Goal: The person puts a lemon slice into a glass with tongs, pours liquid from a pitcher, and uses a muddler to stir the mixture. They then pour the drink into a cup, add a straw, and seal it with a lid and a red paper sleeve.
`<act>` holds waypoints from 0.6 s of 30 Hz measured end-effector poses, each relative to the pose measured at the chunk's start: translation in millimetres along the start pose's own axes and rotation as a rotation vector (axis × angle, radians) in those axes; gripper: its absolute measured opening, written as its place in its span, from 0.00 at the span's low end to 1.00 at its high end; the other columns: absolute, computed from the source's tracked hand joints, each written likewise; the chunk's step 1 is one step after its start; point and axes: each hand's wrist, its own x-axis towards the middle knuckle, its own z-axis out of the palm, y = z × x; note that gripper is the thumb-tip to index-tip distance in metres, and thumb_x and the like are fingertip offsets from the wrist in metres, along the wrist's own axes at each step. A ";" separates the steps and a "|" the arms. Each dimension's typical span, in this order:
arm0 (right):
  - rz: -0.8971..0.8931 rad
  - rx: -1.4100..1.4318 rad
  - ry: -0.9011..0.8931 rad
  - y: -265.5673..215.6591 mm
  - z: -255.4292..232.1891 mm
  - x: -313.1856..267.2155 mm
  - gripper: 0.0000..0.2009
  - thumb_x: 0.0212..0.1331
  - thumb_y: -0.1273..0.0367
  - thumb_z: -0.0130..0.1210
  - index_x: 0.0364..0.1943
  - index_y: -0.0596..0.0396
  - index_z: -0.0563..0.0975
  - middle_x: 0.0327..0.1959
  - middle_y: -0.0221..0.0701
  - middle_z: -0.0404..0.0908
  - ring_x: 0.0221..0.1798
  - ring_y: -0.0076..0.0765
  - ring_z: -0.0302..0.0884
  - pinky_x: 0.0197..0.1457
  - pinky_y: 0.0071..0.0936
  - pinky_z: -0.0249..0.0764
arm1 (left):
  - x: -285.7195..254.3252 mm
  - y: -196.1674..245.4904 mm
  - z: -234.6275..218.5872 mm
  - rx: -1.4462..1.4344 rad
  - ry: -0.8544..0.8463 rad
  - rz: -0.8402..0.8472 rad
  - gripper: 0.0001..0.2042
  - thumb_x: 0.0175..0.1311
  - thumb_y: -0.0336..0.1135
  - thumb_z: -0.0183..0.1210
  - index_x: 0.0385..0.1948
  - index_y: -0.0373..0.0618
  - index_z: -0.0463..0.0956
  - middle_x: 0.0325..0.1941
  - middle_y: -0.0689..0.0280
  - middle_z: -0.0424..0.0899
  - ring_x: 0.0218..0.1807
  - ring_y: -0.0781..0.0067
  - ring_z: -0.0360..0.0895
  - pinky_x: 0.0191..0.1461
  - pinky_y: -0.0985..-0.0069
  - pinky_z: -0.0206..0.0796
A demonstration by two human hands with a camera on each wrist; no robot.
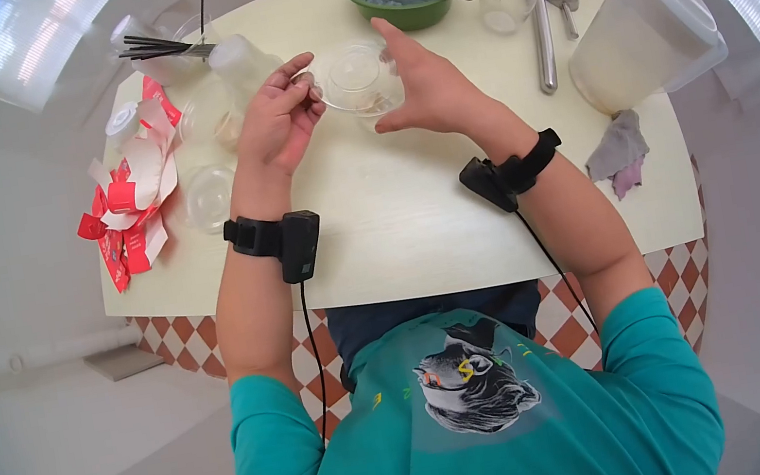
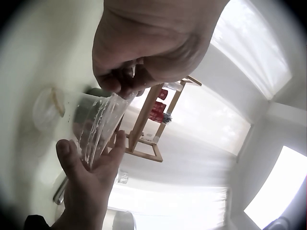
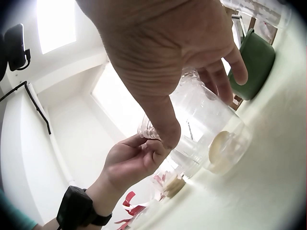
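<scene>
Bright daylight-like light fills the room. In the head view, glare sits in both upper corners, lines bow outward, and black rims the edges; the table (image 1: pixel 388 226) shows only soft, faint shadows. The wrist views are hazier — white patches blown out, the left hand (image 2: pixel 148 43) dark against them — and the jar (image 3: pixel 201 112) looks washed out.

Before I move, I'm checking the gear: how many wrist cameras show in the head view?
2: the left camera, strapped behind the left hand, and the right camera, strapped behind the right hand.
</scene>
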 end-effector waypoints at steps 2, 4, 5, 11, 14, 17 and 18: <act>-0.016 0.015 -0.029 0.6 0.9 0.4 0.59 0.30 0.63 0.76 0.70 0.59 0.47 0.60 0.51 0.67 0.62 0.50 0.67 0.65 0.34 0.65 | 0.2 -3.1 -0.9 0.021 0.005 -0.041 0.16 0.65 0.23 0.50 0.55 0.36 0.66 0.32 0.69 0.72 0.34 0.79 0.72 0.38 0.81 0.68; -0.112 0.074 0.029 7.9 5.9 3.0 0.58 0.33 0.57 0.75 0.69 0.61 0.49 0.63 0.52 0.64 0.66 0.51 0.63 0.68 0.36 0.62 | 0.8 -4.8 -0.5 0.047 0.021 -0.040 0.16 0.65 0.23 0.50 0.54 0.36 0.67 0.32 0.70 0.72 0.34 0.79 0.72 0.38 0.81 0.67; -0.111 0.072 0.028 10.3 7.0 4.6 0.58 0.33 0.57 0.75 0.69 0.61 0.49 0.63 0.52 0.64 0.66 0.51 0.63 0.68 0.36 0.62 | 0.8 -5.5 0.2 0.073 0.038 -0.039 0.16 0.64 0.22 0.50 0.54 0.36 0.68 0.32 0.70 0.72 0.34 0.80 0.72 0.38 0.82 0.66; 0.011 0.091 -0.010 13.2 6.1 6.4 0.54 0.38 0.46 0.69 0.66 0.65 0.56 0.65 0.52 0.61 0.68 0.53 0.59 0.70 0.38 0.58 | -4.1 -7.2 8.2 0.367 0.109 0.000 0.13 0.61 0.24 0.52 0.47 0.40 0.75 0.35 0.71 0.75 0.34 0.82 0.71 0.38 0.83 0.64; 0.016 0.096 -0.048 12.0 2.8 7.2 0.53 0.38 0.48 0.70 0.66 0.65 0.56 0.65 0.52 0.61 0.68 0.52 0.60 0.70 0.38 0.59 | -8.6 -2.6 15.3 0.434 0.129 0.002 0.13 0.62 0.27 0.53 0.49 0.40 0.75 0.41 0.69 0.77 0.39 0.81 0.72 0.41 0.83 0.66; 0.004 0.063 -0.067 8.2 -2.3 5.9 0.53 0.36 0.47 0.69 0.65 0.68 0.58 0.63 0.54 0.62 0.65 0.53 0.63 0.66 0.36 0.64 | -11.3 -4.4 25.9 0.680 0.108 0.071 0.16 0.60 0.31 0.58 0.50 0.39 0.74 0.45 0.67 0.77 0.41 0.81 0.71 0.43 0.82 0.66; -0.009 0.045 -0.072 8.1 -3.5 5.3 0.54 0.36 0.46 0.69 0.64 0.68 0.58 0.63 0.54 0.62 0.65 0.53 0.63 0.66 0.36 0.64 | -11.8 -6.4 26.5 0.681 0.108 0.070 0.16 0.60 0.31 0.58 0.50 0.39 0.74 0.45 0.67 0.77 0.41 0.81 0.71 0.43 0.82 0.66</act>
